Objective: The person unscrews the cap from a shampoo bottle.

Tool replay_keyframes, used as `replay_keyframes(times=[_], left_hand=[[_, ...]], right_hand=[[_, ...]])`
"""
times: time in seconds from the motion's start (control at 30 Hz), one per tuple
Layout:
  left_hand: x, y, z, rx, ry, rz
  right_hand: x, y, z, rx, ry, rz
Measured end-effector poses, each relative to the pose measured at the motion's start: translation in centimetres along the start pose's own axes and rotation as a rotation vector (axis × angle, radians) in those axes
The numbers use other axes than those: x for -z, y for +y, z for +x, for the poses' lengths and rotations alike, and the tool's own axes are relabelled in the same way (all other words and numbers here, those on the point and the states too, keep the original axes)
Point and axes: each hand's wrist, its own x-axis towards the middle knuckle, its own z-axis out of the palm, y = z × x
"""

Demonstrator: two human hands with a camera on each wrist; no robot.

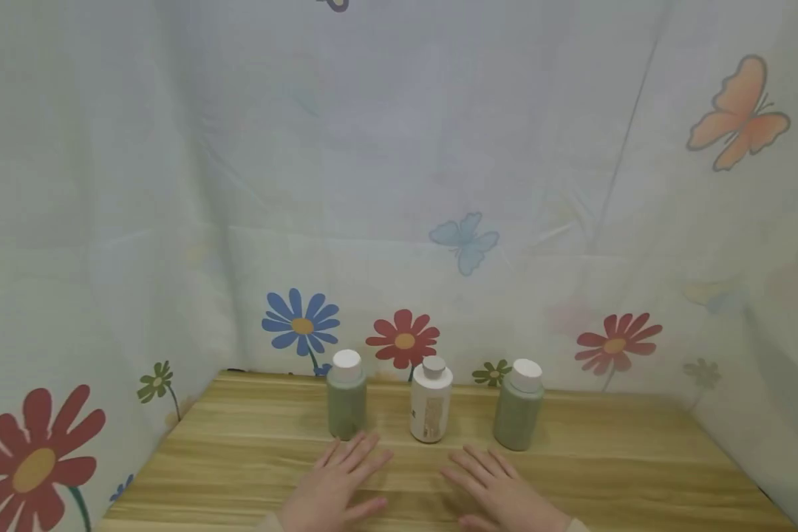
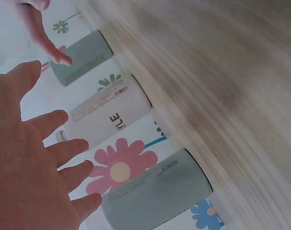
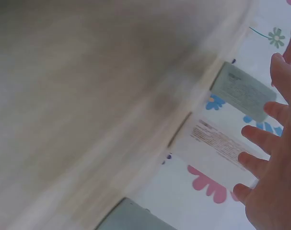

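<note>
Three capped bottles stand upright in a row on the wooden table. At the left is a green bottle (image 1: 347, 403) with a white cap, in the middle a white bottle (image 1: 430, 406) with a grey cap, at the right another green bottle (image 1: 519, 416) with a white cap. My left hand (image 1: 335, 484) is spread in front of the left green bottle, fingertips close to its base. Fingers apart, my right hand (image 1: 505, 491) lies in front of the gap between the white bottle and the right green one. Both hands hold nothing.
The wooden tabletop (image 1: 239, 443) runs back to a pale curtain (image 1: 386, 148) printed with flowers and butterflies. More of this cloth hangs along the left and right sides of the table.
</note>
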Motion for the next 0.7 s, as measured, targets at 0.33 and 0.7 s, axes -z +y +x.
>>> replay_keyframes(times=[0.33,0.7], left_hand=[[1.6,-1.4,-1.3,0.082,0.051,-0.087],[3.6,-5.8,-1.5,0.226,0.187,-0.114]], right_hand=[[1.3,-0.3,3.3,0.03,0.032,0.036],[1.4,-0.4,8.8,0.05,-0.03,0.096]])
